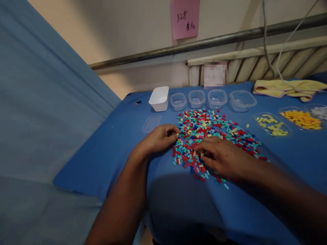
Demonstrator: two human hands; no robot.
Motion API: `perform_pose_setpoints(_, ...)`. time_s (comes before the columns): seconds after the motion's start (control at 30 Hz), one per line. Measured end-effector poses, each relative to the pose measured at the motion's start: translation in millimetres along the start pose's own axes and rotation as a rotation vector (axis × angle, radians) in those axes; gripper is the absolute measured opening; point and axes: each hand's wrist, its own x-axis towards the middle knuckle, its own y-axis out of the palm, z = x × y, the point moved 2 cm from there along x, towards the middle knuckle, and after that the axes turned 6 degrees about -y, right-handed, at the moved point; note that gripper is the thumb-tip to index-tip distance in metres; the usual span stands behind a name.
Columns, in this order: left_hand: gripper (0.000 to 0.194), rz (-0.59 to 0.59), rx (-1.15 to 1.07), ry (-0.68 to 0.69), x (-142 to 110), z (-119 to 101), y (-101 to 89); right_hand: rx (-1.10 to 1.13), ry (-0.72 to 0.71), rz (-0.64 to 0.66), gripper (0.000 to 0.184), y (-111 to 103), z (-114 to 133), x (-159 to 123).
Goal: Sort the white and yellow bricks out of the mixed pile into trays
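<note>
A loose heap of small building bricks in red, blue, turquoise, green, pink and pale yellow spreads over the blue table cover. At the heap's left edge, my left hand has its thumb and forefinger pinched on a pale yellow brick, mostly covered by the fingertips. Over the front middle of the heap, my right hand is curled with fingers pointing left. Another pale yellow brick shows between its thumb and forefinger. Its palm hides the bricks beneath.
Behind the heap stand a white tub and several clear containers. A clear lid lies left. On the right are trays of yellow-green, orange-yellow and white pieces, with a yellow cloth behind. A blue curtain hangs left.
</note>
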Motion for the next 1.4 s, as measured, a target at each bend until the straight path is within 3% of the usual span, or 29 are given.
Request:
perform_pose_setpoints(0.13, 0.021, -0.003, 0.260, 0.098, -4, -14, -0.7, 0.138, 0.046, -0.076, 0.035, -4, -4, -6)
perform_pose_setpoints(0.27, 0.022, 0.088, 0.388, 0.185, -6, -20, 1.3, 0.265, 0.121, -0.183, 0.028, -5, -15, -13)
perform_pose_setpoints(0.4, 0.021, 0.125, 0.411, 0.204, -9, -20, 1.4, 0.357, 0.187, -0.344, 0.020, -8, -22, -17)
perform_pose_setpoints(0.57, 0.014, 0.127, 0.452, 0.151, -11, -21, 2.3, 0.452, 0.280, -0.429, 0.017, -11, -20, -18)
perform_pose_setpoints(0.9, 0.012, 0.086, 0.380, 0.186, -8, -24, 3.8, 0.687, 0.352, -0.437, 0.023, -8, -20, -13)
perform_pose_setpoints(1.07, 0.015, 0.156, 0.354, 0.209, -10, -26, 4.9, 0.784, 0.402, -0.430, 0.030, -8, -23, -15)
perform_pose_setpoints(1.23, 0.016, 0.088, 0.305, 0.114, -13, -25, -1.4, 0.845, 0.471, -0.434, 0.037, -9, -25, -16)
perform_pose_setpoints(1.4, 0.011, 0.191, 0.252, 0.067, -19, -36, 5.2, 0.839, 0.501, -0.427, 0.040, -8, -27, -17)
